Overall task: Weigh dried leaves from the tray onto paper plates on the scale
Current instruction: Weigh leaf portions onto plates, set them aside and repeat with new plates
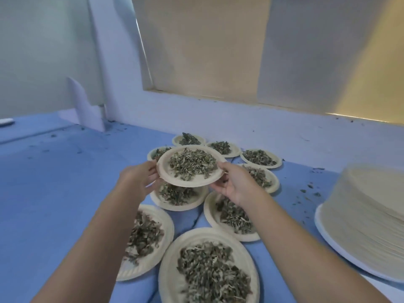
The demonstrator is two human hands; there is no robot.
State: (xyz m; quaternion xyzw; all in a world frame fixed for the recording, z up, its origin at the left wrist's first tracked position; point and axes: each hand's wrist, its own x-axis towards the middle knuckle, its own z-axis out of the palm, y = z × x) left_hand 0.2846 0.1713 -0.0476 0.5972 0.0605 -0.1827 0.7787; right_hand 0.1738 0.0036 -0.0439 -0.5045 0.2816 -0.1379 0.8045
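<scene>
Paper plate (188, 182), round, heaped with crumbly dried leaves (192, 164), pinched at opposite rims by left hand (138, 178) and right hand (233, 184).

A beige paper plate (188, 182) heaped with dried grey-green leaves (192, 164) was held up roughly level, its rim pinched by the left hand (137, 178) and the right hand (235, 184). Other filled plates (168, 270) lay clustered beneath and around it, each carrying a similar pile. A tall stack of empty plates (367, 215) stood to the right.
</scene>
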